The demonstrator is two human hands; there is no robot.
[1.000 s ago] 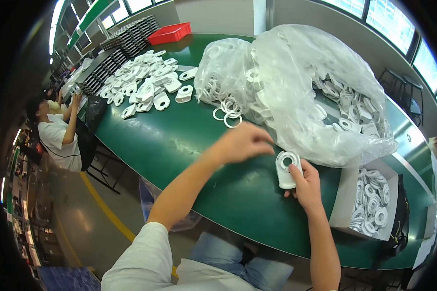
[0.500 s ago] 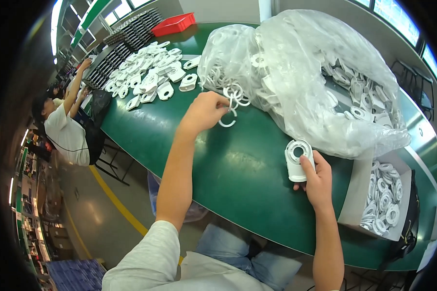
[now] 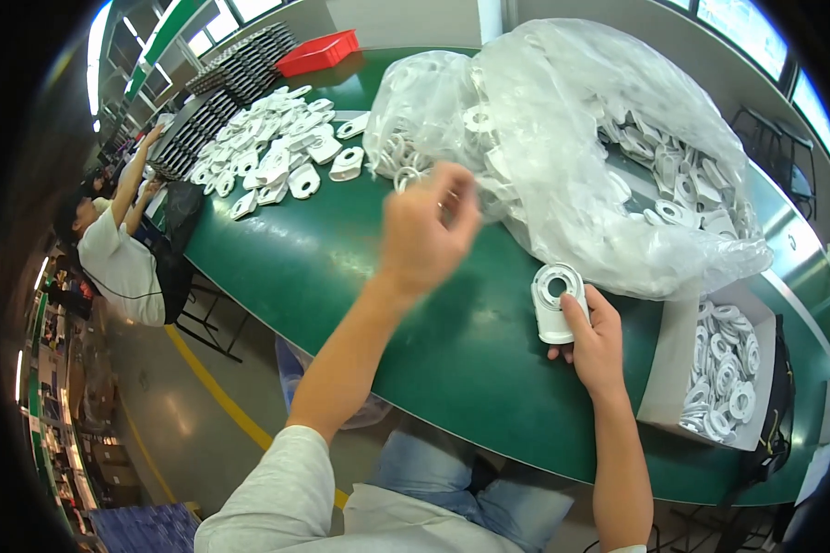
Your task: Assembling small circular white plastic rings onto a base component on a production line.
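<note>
My right hand (image 3: 599,339) grips a white plastic housing (image 3: 555,304), rounded at the top with a ring-shaped hole, its thumb on the front face. My left hand (image 3: 431,229) is raised over the middle of the table, slightly blurred, with its fingers curled together; what they hold, if anything, is hidden. Just beyond it, white rings (image 3: 406,173) spill from the mouth of a clear plastic bag (image 3: 426,97). A larger clear bag (image 3: 563,120) beside it contains more white housings (image 3: 687,184).
Loose white housings (image 3: 277,147) are heaped at the far left of the green table (image 3: 470,387). Behind them are stacked dark trays (image 3: 240,78) and a red bin (image 3: 318,53). A box (image 3: 657,387) of white ring parts stands at the right. A co-worker (image 3: 124,263) reaches up at the left.
My left hand has moved right and nearer, away from the rings at the bag's mouth, where it was pinching at a white ring. My right hand still grips the housing, almost in place.
</note>
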